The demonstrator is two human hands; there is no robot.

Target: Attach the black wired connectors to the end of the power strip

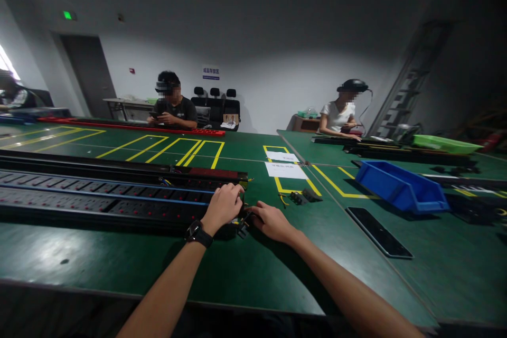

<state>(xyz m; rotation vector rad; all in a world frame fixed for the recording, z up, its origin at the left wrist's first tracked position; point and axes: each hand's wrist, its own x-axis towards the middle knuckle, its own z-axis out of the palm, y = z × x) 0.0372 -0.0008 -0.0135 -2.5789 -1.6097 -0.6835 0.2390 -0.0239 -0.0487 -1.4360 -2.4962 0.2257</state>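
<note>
A long black power strip [99,202] with rows of sockets lies across the green table [253,269], running off to the left. My left hand [224,205], with a black watch on the wrist, is closed over the strip's right end. My right hand [271,220] rests on the table just right of that end, fingers pinched on a small black part [243,226] at the strip's tip. A second black strip with a red section [206,172] lies behind the first.
A blue bin [400,187] stands at the right, with a flat black panel [378,231] in front of it. Small black parts [303,197] and white papers [285,169] lie in yellow-marked boxes. Two people sit at the far tables; a green tray [443,143] is at far right.
</note>
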